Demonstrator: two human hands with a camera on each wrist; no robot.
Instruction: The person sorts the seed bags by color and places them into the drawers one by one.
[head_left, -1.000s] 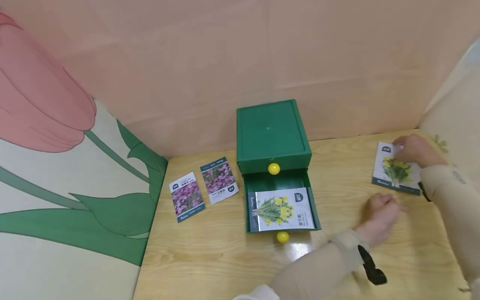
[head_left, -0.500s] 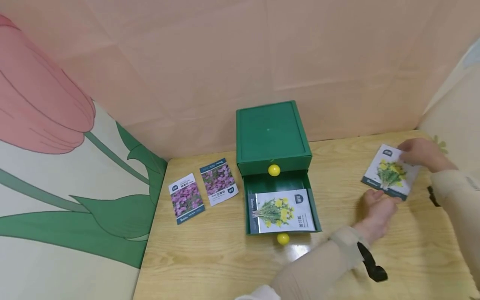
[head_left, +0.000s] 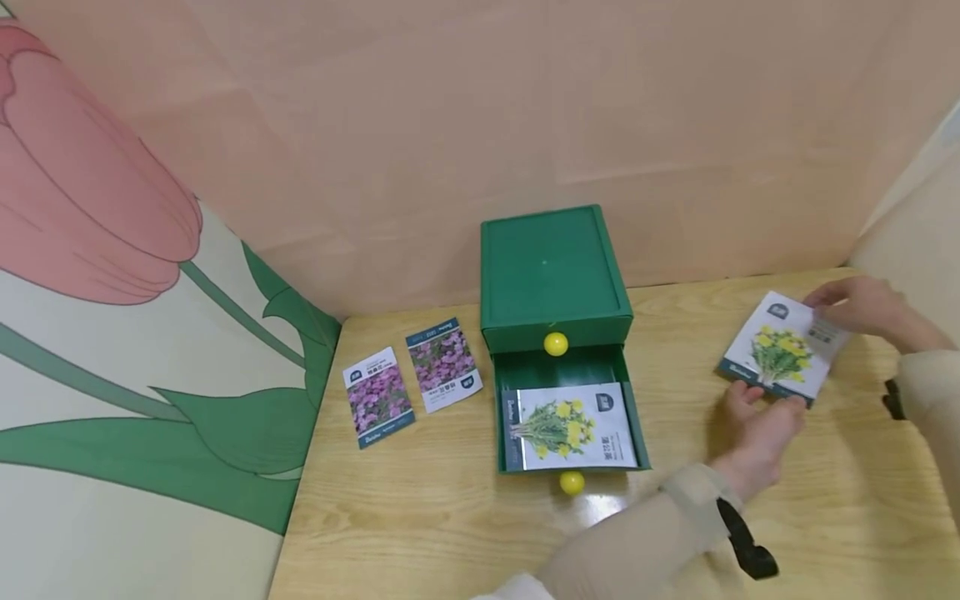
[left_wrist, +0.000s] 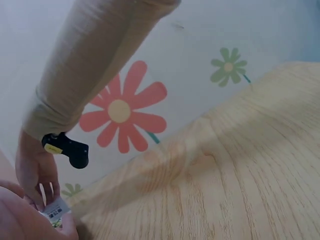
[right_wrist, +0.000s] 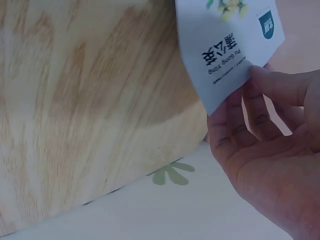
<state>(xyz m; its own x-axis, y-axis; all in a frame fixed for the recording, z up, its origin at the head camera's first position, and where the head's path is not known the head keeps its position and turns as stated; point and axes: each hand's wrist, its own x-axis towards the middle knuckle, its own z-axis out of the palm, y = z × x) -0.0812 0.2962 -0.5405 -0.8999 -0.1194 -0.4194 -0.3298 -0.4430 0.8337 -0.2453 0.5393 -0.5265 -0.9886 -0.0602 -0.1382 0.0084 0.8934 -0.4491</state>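
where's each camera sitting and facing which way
Head: on the head, facing forward and down over table and green drawer box; left hand, right hand, sleeves show.
Left wrist: on that wrist, facing across the table toward the wall; both hands and the right sleeve show.
Right wrist: on that wrist, facing table and held packet; only the right hand shows.
Shared by both wrist views: right hand, held packet.

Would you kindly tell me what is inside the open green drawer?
A packet picturing yellow flowers lies face-up in the open drawer. It covers most of the drawer's floor, so anything beneath is hidden.
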